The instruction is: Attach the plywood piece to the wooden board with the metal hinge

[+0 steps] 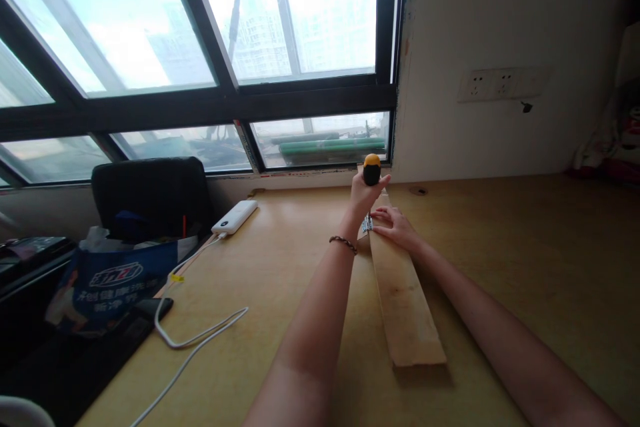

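Observation:
My left hand (366, 192) is wrapped round a screwdriver with a yellow and black handle (372, 168), held upright with its shaft pointing down. Below it, a silver metal hinge (367, 224) lies at the left edge of a long wooden board (403, 300). My right hand (394, 227) rests on the board, its thumb and fingertips pressed close at the hinge, around the screwdriver's lower end. Any screw there is too small to make out. Part of a second wooden piece shows under and left of the hinge.
A white power bank (235, 217) with a white cable (200, 340) lies on the table (280, 267) to the left. Beyond that edge are a blue bag (120, 287) and a black chair (153, 197). Windows and a wall with sockets (490, 84) stand behind.

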`<action>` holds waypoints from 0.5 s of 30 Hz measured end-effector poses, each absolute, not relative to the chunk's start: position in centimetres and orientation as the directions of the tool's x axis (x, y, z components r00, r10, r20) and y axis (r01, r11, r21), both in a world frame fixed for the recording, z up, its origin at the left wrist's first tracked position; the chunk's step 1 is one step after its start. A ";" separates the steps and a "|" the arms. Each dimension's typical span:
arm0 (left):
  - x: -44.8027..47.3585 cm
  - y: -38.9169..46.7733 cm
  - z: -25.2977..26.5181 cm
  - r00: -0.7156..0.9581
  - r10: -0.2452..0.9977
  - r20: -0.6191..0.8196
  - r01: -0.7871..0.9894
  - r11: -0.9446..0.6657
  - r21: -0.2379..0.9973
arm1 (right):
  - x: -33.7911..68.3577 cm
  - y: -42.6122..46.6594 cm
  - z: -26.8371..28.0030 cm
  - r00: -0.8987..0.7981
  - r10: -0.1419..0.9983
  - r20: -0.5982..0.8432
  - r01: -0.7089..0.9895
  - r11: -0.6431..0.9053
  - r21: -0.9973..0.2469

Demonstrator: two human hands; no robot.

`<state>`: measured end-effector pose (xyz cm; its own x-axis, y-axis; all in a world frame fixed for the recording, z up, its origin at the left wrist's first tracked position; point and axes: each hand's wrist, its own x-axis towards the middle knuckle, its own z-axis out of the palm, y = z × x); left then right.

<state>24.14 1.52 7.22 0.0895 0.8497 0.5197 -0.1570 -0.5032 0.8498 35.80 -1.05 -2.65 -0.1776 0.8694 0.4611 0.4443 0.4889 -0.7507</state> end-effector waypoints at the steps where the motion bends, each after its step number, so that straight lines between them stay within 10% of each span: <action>1: 24.2 1.8 7.4 0.156 0.851 0.502 -0.188 -0.474 0.860 | 35.8 -1.0 -2.6 -0.180 0.868 0.464 0.454 0.491 -0.743; 6: 23.5 2.6 7.5 0.381 0.810 0.445 -0.409 -0.284 0.867 | 35.9 -1.1 -2.3 -0.226 0.846 0.483 0.526 0.523 -0.670; 15: 22.9 3.1 6.4 0.251 0.820 0.514 -0.424 -0.385 0.820 | 36.0 -1.0 -2.2 -0.230 0.831 0.506 0.576 0.535 -0.618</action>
<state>22.88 3.08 6.36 0.2515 0.8198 0.5145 -0.4239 -0.3846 0.8200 35.98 -1.04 -2.21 -0.2301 0.8315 0.5057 0.5759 0.5352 -0.6179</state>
